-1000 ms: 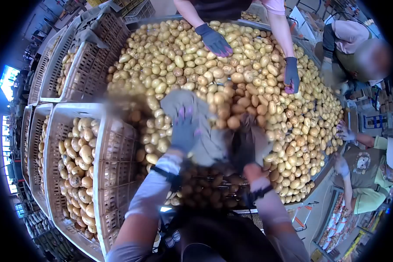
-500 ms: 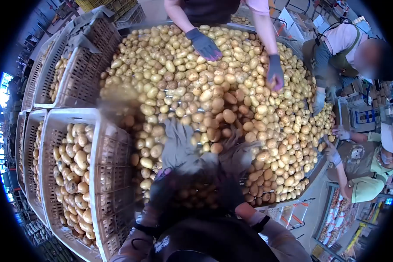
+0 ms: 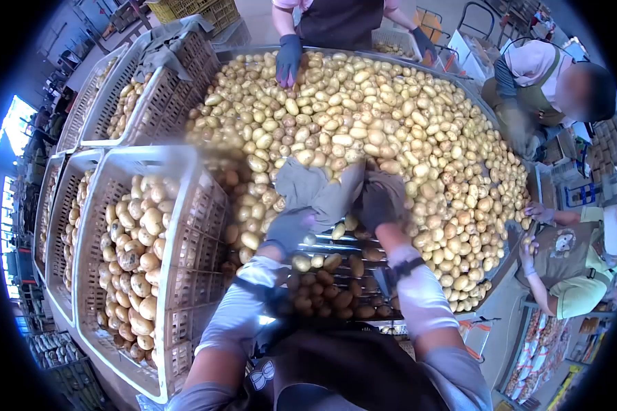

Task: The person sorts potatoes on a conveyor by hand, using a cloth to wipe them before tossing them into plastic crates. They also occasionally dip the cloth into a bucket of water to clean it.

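A crumpled grey cloth (image 3: 322,195) lies over the potatoes (image 3: 363,113) in front of me. My left hand (image 3: 289,229), in a grey glove with purplish fingertips, grips the cloth's near left edge. My right hand (image 3: 378,207), in a dark glove, is closed on its right part; the fingers are partly covered by folds. Between my forearms the metal slats (image 3: 353,248) of the sorting table show, with several darker potatoes (image 3: 325,291) at the near edge.
Plastic crates (image 3: 199,226) full of potatoes stand along the left, another grey cloth (image 3: 164,55) over one rim. Across the table a co-worker's gloved hand (image 3: 288,60) touches potatoes. Two more people work at the right, one with gloved hands (image 3: 528,250) at the table edge.
My hands and the cloth have moved forward, away from my body, baring the slats. The co-worker opposite has drawn one hand back and taken the other off the potatoes toward the right.
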Tool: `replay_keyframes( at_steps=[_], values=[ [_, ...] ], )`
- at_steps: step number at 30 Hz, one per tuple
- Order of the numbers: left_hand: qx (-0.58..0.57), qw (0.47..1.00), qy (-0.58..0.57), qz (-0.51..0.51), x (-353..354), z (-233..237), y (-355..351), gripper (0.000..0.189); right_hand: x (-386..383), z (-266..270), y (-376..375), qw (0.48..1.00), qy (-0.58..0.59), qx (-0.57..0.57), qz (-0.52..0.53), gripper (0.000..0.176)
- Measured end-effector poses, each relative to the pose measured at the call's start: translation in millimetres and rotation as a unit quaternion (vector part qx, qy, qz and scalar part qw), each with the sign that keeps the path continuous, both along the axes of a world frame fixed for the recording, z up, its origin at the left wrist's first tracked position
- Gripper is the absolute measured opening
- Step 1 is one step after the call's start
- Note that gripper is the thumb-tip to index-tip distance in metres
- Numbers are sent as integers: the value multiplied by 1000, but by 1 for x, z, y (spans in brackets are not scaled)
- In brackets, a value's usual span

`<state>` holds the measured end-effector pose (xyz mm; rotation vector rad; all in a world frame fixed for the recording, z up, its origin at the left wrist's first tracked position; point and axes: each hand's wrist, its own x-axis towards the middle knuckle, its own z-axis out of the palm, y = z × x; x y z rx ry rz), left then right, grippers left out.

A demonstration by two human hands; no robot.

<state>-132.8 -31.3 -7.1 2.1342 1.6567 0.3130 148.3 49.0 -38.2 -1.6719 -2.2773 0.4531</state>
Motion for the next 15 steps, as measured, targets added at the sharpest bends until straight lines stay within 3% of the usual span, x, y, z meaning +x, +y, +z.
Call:
replay_keyframes(
  at_steps=[1,2,3,4,5,7,8,9,11,13,14,15],
  values=[
    [-82,990,-82,77,-13,15,-8,44,9,21,-12,999,-41,13,5,23],
    [-28,980,-178,88,-33,10,-18,44,23,35,-34,999,-18,46,-11,23],
    [-82,969,-203,114,-48,35,-32,43,41,44,-61,997,5,75,-26,23],
    [-99,971,-166,143,-62,43,-50,40,62,49,-85,998,58,12,14,25],
    [-25,985,-148,82,-77,32,-69,37,78,52,-109,991,112,-51,55,27],
    [-97,987,-90,96,-68,52,-112,44,90,58,-174,995,-7,22,93,26],
    [-217,971,42,94,-55,81,-118,48,95,65,-202,996,32,31,75,26],
    [-168,983,3,70,-61,59,-137,48,99,67,-224,995,70,39,55,27],
    [-65,996,-31,49,-49,73,-134,56,102,55,-253,998,46,34,33,33],
    [63,989,126,-50,-42,38,-132,64,91,38,-261,999,24,30,11,42],
    [-18,986,122,-108,-35,12,-130,66,71,23,-259,997,-65,-17,32,53],
    [-19,986,125,-109,-26,-15,-134,66,56,12,-255,985,-154,-64,54,66]
  ],
)
